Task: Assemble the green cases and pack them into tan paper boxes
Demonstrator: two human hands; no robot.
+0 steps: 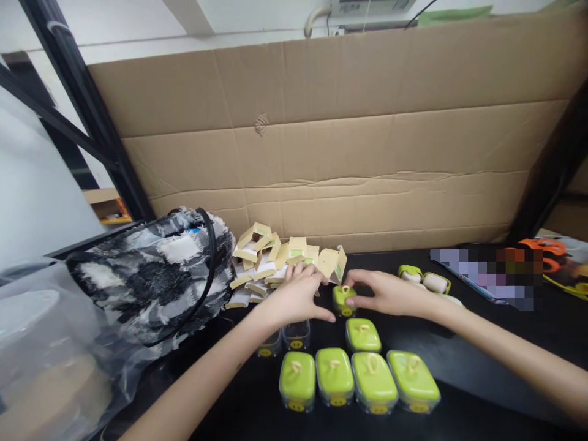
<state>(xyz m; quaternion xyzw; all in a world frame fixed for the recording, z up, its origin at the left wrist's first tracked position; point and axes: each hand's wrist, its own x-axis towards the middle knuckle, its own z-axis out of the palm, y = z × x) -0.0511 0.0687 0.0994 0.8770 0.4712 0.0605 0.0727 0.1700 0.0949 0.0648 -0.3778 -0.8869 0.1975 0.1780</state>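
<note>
Toward the back edge of the black counter (482, 361), my left hand (298, 298) and right hand (390, 294) meet at a green-lidded small container (343, 299). Right fingers pinch its lid; left fingers curl loosely beside it, touching. Nearer me: five more lidded containers (358, 376), two open clear ones (285, 340). Behind my left hand, a heap of cardboard sleeves (271, 257).
</note>
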